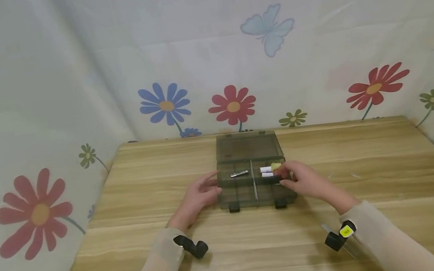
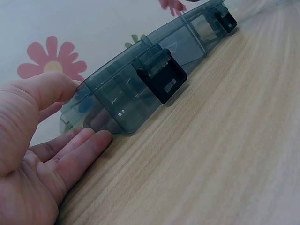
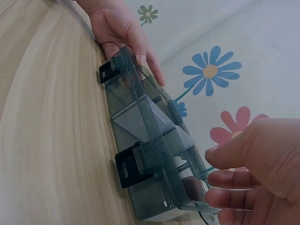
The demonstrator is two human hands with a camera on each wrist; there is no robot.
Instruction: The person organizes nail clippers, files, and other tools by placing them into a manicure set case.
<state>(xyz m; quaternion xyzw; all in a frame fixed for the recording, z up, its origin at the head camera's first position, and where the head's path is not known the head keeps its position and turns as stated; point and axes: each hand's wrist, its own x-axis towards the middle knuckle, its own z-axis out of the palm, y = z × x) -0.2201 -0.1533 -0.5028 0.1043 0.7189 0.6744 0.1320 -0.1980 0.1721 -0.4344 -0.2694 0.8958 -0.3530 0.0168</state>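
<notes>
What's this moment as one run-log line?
left hand: touching left side of translucent box | right hand: at box's right side | box: on table, small metal item and white cylinders inside

Seemingly a curtained booth: flower-printed sheeting (image 1: 193, 52) walls 3 sides of a wood-grain table (image 1: 155, 180).

1. Compartment box (image 1: 247, 146): translucent smoky grey-green.
2. Box latches (image 2: 164, 83): black.
3. Tabletop (image 1: 256, 259): light-brown wood grain.
4. Wall sheet (image 1: 188, 24): whitish, with red, blue and green flowers (image 1: 233, 107).
5. Butterfly print (image 1: 269, 29): pale blue.
6. Sleeves (image 1: 153, 268): plain beige.
</notes>
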